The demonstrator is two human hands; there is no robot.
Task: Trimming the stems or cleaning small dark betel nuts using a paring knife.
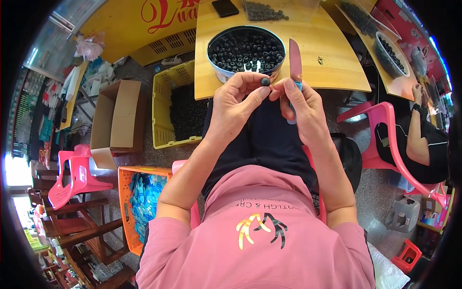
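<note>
Between thumb and fingertips, my left hand [237, 98] pinches a small round black bead [265, 82]. My right hand [306, 107] is closed around a knife [295, 60] with a blue handle, its broad blade pointing up and away from me. The right fingertips come close to the bead; whether they touch it I cannot tell. Just beyond both hands, a round tub [210, 52] full of similar dark beads, some with pale spots, stands at the near edge of the wooden table [332, 53].
A phone [224, 8] and a clear tray [262, 10] of dark pieces lie at the table's far side. Left on the floor are a yellow crate [159, 106] of dark bits, a cardboard box [126, 113] and an orange basket [126, 192]. Another person [416, 144] sits at right.
</note>
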